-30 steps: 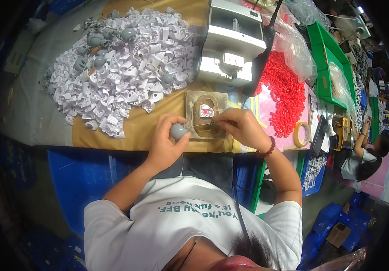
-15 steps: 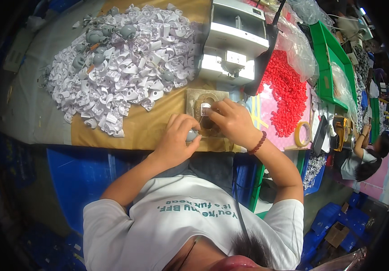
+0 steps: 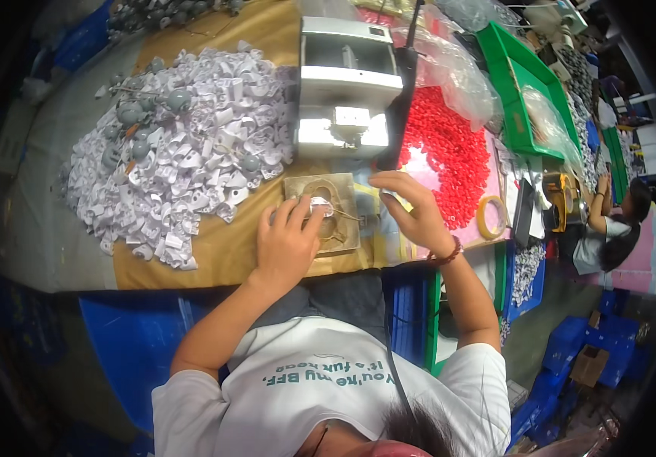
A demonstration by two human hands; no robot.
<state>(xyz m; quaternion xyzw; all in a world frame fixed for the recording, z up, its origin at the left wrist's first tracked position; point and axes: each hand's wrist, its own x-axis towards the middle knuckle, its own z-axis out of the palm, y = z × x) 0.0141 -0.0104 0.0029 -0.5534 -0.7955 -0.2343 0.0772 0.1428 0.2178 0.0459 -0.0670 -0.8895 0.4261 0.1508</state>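
A square metal fixture block [image 3: 349, 238] with rounded hollows lies near the table's front edge. In its middle sits a small white plastic part [image 3: 320, 203], and a thin strand seems to run from it to the right. My left hand [image 3: 286, 250] rests on the block's left side, fingers spread and tips at the white part; its thumb is partly hidden. To the right of the block hovers my right hand [image 3: 421, 216], thumb and forefinger apart with nothing visible between them. The grey ball-shaped part seen earlier cannot be made out.
A heap of white plastic parts [image 3: 191, 167] with some grey round pieces spreads at left. Behind the block stands a white machine [image 3: 351, 84]. Small red parts [image 3: 450, 152], a yellow tape roll [image 3: 491, 217] and a green tray [image 3: 522, 84] lie right. Another person [image 3: 602, 228] sits far right.
My left hand has moved from beside the block onto it, and the grey ball-shaped part no longer shows in its fingers. My right hand has left the white part and drawn away right.
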